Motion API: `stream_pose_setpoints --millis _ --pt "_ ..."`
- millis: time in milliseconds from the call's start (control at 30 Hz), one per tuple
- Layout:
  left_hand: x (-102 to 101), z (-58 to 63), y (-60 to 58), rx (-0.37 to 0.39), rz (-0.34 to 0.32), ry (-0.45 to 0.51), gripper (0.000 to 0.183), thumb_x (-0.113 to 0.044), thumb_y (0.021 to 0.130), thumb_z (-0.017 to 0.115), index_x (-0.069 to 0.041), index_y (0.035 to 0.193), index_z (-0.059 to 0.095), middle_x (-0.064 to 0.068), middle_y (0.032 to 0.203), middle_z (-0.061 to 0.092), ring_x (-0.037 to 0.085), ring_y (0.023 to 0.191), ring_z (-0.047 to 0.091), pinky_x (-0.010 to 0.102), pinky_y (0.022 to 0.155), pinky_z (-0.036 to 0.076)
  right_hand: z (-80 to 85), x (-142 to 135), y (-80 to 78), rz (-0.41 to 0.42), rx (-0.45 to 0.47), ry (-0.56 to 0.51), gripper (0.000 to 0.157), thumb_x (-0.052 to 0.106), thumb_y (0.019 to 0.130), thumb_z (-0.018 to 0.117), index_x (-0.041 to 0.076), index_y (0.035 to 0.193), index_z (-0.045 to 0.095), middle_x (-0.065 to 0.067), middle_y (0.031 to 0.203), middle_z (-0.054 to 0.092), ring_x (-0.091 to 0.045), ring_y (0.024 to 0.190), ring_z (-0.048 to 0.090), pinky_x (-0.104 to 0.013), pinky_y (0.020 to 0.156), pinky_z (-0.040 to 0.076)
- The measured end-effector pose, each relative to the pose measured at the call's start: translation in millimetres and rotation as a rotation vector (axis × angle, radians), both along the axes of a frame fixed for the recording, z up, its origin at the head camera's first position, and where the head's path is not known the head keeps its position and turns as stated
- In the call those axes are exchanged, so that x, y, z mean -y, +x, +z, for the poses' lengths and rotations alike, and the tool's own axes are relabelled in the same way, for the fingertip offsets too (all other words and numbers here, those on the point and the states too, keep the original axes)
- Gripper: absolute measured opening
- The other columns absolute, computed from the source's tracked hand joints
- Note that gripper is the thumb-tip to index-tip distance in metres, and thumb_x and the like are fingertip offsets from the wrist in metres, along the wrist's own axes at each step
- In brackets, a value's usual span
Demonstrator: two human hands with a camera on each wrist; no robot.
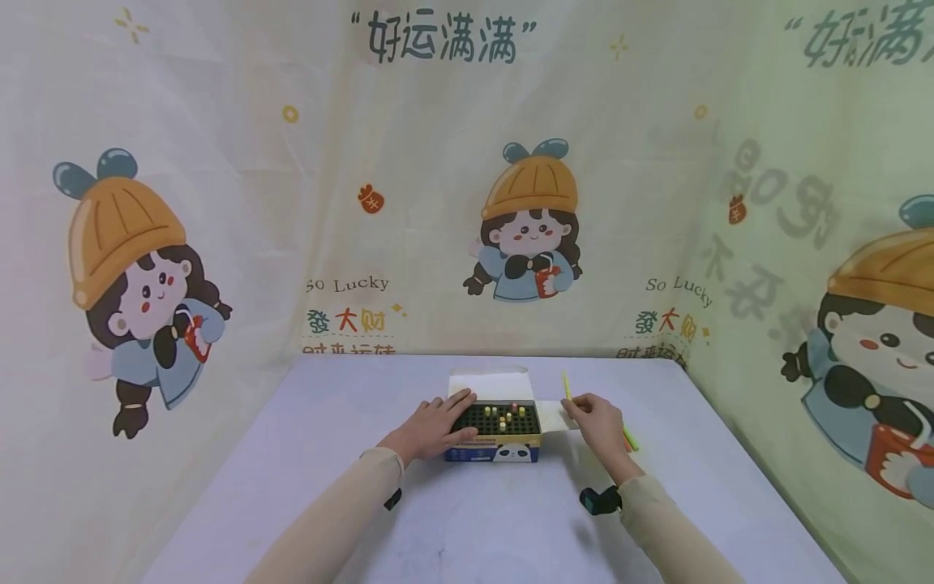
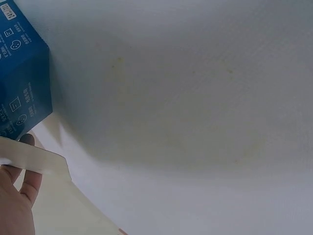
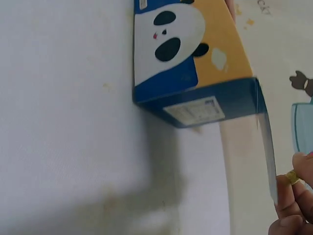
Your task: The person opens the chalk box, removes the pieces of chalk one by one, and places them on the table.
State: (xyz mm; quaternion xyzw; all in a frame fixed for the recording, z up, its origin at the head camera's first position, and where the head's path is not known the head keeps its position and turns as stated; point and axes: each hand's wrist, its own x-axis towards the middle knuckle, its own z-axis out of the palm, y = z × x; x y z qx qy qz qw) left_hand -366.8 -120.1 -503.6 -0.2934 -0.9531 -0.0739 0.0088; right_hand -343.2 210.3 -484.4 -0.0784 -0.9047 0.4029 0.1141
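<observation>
A blue and yellow pen box (image 1: 474, 454) with a panda on its front stands with its lid raised. Its black holder (image 1: 477, 423) is full of round holes, several with coloured pen ends showing. My left hand (image 1: 430, 427) grips the box's left end, thumb along the front edge and fingers over the far side; in the left wrist view, fingers show around a cream flap (image 2: 39, 159). Just right of the box, my right hand (image 1: 598, 422) pinches a slim yellow marker pen (image 1: 566, 384), held upright. Its yellow end (image 3: 292, 176) shows between thumb and fingers.
Behind the holder stands the white lid (image 1: 492, 381); a side flap (image 1: 552, 415) sticks out to the right, near my right hand. Orange and green pens (image 1: 631, 440) lie on the table beyond my right wrist. A printed curtain (image 1: 423, 243) hangs behind the table.
</observation>
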Motion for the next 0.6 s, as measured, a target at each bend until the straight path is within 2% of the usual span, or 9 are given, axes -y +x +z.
stream_pose_setpoints --millis 267,433,600 --pt "-1 0.3 -0.7 0.018 0.02 0.005 0.08 -0.073 0.103 0.03 -0.029 0.168 0.015 -0.004 0.174 0.016 0.036 0.145 0.043 0.059 0.116 0.033 -4.4 -12 4.2 -0.013 -0.015 -0.041 0.039 0.035 0.101 0.067 -0.002 0.114 0.068 -0.016 0.1 0.074 -0.026 0.087 0.066 -0.029 0.064 0.046" --pt "-2 -1.0 -2.3 0.019 0.024 0.008 0.08 -0.072 0.103 0.031 -0.028 0.168 0.016 -0.004 0.174 0.017 0.036 0.144 0.044 0.058 0.115 0.034 -6.8 -21 5.9 -0.016 -0.046 -0.012 0.033 0.03 0.102 0.064 -0.001 0.113 0.069 -0.015 0.095 0.077 -0.027 0.083 0.068 -0.029 0.062 0.044" --pt "-2 0.5 -1.4 0.016 0.02 0.008 0.081 -0.072 0.103 0.032 -0.026 0.168 0.017 -0.001 0.174 0.018 0.038 0.144 0.043 0.059 0.115 0.033 -16.5 -38 7.8 -0.002 -0.045 0.046 0.031 0.031 0.102 0.063 0.002 0.11 0.071 -0.014 0.099 0.078 -0.029 0.087 0.071 -0.034 0.068 0.05"
